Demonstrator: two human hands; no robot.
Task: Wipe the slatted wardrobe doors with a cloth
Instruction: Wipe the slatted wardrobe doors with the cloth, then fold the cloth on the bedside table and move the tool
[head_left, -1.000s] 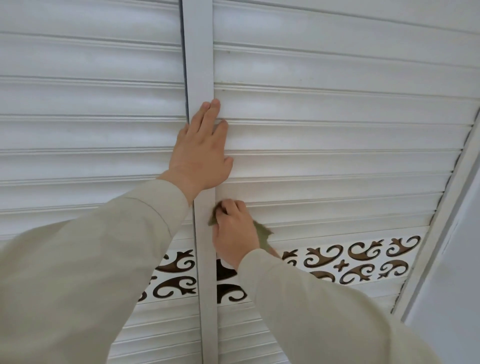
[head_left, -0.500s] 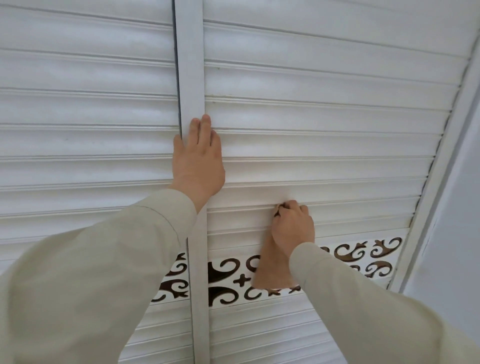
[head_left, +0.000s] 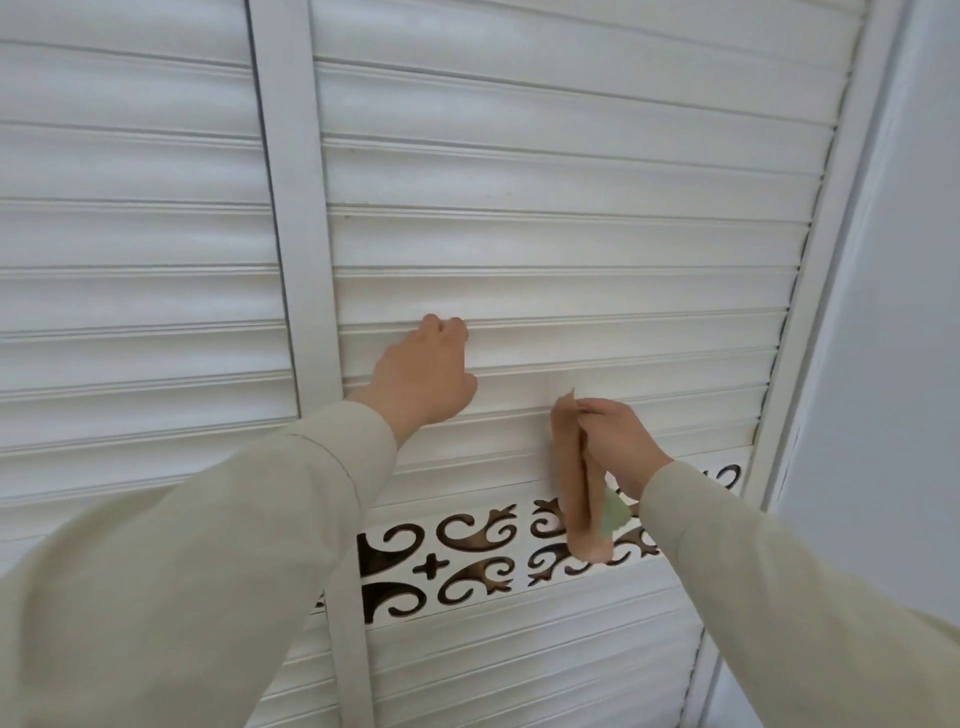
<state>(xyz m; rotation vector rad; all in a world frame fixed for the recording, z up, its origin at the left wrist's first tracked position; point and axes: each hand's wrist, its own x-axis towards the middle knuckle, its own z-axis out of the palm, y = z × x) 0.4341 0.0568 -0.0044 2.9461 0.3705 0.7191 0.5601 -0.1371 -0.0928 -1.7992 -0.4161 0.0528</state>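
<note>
- Against the right-hand slatted door (head_left: 571, 234), seen from the head camera, the left hand (head_left: 423, 376) braces on a slat, fingers bent at the tips and holding nothing.
- The right hand (head_left: 618, 441) pinches the tan cloth (head_left: 576, 483) at its top corner; the cloth hangs folded and lengthwise, reaching down over the scrollwork band (head_left: 467, 551).
- To wipe well, I'd bunch the cloth into the palm, press it flat into one slat's groove and run along its length, with the other hand steadying the door.
</note>
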